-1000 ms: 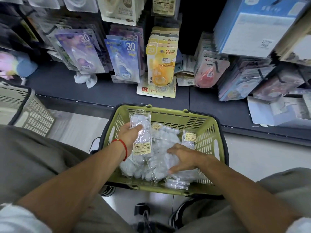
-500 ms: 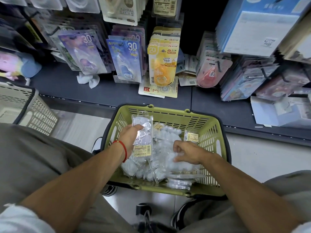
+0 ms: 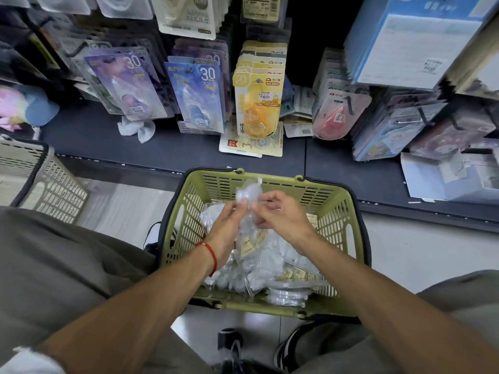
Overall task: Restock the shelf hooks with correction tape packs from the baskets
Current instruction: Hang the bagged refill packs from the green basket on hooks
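I've got two baskets here: one green basket (image 3: 334,220) dead ahead at twelve o'clock, one beige basket (image 3: 40,184) off at ten. My two hands, left hand (image 3: 226,225) and right hand (image 3: 283,217), share one clear pack (image 3: 247,203) between them. Below them sits a heap of clear packs (image 3: 270,255), too jumbled to count. On the shelf I count one crumpled white tissue (image 3: 136,129) at eleven, and one flat card pack (image 3: 251,145) lying at twelve. Hanging rows: one purple "30" row (image 3: 127,85), one blue "30" row (image 3: 197,95), one yellow "20" row (image 3: 256,101), one pink row (image 3: 337,114) at one o'clock. One red wrist string (image 3: 212,255).
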A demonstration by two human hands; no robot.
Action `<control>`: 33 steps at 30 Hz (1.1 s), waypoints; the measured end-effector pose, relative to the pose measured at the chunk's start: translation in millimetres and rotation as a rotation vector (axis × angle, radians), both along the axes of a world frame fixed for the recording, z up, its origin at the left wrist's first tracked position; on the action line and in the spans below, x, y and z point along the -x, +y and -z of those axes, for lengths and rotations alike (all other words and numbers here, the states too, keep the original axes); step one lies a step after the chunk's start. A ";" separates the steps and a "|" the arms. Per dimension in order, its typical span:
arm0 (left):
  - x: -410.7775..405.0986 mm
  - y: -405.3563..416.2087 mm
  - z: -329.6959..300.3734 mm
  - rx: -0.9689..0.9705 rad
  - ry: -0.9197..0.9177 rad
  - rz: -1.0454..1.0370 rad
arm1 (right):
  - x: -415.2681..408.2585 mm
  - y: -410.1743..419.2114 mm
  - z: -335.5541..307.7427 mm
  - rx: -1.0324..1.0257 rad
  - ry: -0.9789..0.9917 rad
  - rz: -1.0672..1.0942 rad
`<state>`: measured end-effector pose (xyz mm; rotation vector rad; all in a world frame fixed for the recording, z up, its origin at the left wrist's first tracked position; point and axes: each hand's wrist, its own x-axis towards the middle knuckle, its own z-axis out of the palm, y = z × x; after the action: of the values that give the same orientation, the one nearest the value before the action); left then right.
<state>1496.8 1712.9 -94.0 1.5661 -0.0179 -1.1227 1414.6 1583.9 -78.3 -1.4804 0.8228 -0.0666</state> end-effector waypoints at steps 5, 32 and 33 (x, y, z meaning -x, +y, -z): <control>-3.3 2.9 10.3 0.084 -0.012 0.008 | 2.8 -6.8 -5.2 -0.204 -0.027 -0.168; -19.1 4.1 24.3 -0.076 0.014 -0.219 | 83.1 -110.8 3.2 0.049 0.292 -0.293; -17.2 3.5 22.3 -0.081 0.027 -0.206 | 79.0 -108.8 1.2 0.023 0.240 -0.258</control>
<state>1514.0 1716.4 -116.3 1.5845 0.2051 -0.9917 1335.7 1475.2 -79.5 -1.6257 0.8160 0.3006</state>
